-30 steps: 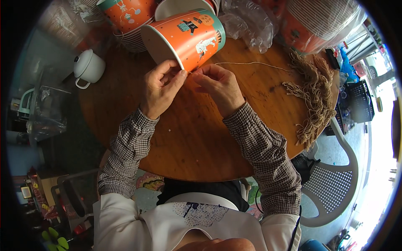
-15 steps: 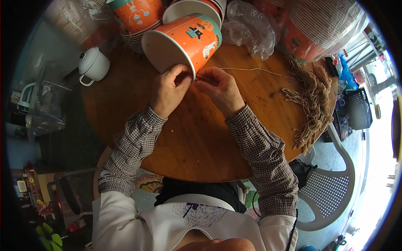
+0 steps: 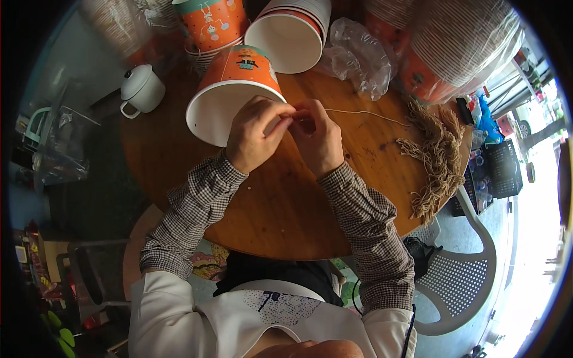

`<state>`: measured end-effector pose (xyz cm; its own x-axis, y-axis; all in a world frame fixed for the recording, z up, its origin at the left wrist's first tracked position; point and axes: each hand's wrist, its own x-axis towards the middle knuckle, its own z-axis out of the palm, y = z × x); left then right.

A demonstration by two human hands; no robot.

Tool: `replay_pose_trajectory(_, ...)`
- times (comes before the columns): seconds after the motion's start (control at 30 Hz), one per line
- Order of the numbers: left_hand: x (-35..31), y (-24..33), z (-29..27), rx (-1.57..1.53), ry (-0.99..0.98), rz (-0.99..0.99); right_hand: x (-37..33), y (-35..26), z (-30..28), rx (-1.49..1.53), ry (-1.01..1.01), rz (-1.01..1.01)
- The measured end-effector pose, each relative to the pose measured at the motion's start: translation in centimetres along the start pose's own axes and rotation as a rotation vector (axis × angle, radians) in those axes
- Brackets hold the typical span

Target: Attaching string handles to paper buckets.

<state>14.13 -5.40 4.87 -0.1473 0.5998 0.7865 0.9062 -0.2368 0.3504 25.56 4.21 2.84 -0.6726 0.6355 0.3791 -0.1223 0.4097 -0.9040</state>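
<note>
A large orange paper bucket point(image 3: 262, 68) with a green band and cartoon prints lies tilted on its side, its white mouth facing me. My left hand point(image 3: 256, 134) is closed in a pinch in front of the bucket's right rim; what its fingertips hold is hidden. Touching those fingertips, my right hand point(image 3: 319, 137) is closed too, pinching a thin beige string point(image 3: 367, 112). The string emerges behind my right hand and trails across the table to a bundle of tan strings point(image 3: 439, 155). A small dark hole shows near the bucket's left rim.
Stacked paper buckets point(image 3: 286, 42) stand behind, beside another orange stack point(image 3: 212, 27). Crumpled clear plastic point(image 3: 358, 59) and wrapped buckets point(image 3: 447, 48) sit at the back right. A white lidded enamel pot point(image 3: 142, 89) is on the left. A perforated chair point(image 3: 459, 280) stands right of the round wooden table point(image 3: 268, 221).
The bucket has turned and dropped lower, its mouth now more toward me. My left hand has left its rim, and its fingertips now meet those of my right hand.
</note>
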Motion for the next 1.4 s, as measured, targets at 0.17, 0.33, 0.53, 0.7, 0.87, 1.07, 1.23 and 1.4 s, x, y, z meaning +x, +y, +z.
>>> replay_pose_trajectory(0.17, 0.3, 0.8, -0.4, 0.175, -0.052, 0.317, -0.1, 0.0, -0.1, -0.124, 0.036, -0.198)
replay_pose_trajectory(0.33, 0.1, 0.2, 0.2, -0.046, 0.002, 0.175, -0.1, -0.6, -0.2, -0.139, 0.021, -0.036)
replay_pose_trajectory(0.53, -0.3, -0.2, -1.0, -0.079, 0.106, 0.037, 0.5, 1.0, 0.2, 0.205, -0.086, 0.177)
replay_pose_trajectory(0.7, -0.4, -0.6, -1.0, -0.156, 0.217, -0.146, 0.6, 2.0, -0.2, 0.299, -0.098, 0.232)
replay_pose_trajectory(0.87, -0.6, -1.8, -2.9, -0.126, -0.016, -0.405, 0.7, 2.0, 0.0, 0.258, -0.118, 0.213)
replay_pose_trajectory(1.07, -1.1, -1.5, -1.6, -0.221, -0.111, -0.391, 0.7, 2.1, -0.2, 0.19, -0.097, 0.19)
replay_pose_trajectory(1.23, -1.1, -1.2, -1.0, -0.225, -0.205, -0.256, 0.7, 1.9, -0.3, 0.26, -0.065, 0.209)
replay_pose_trajectory(1.4, -1.3, -1.5, -0.2, -0.172, -0.167, -0.084, 0.8, 2.2, -0.5, 0.243, -0.071, 0.183)
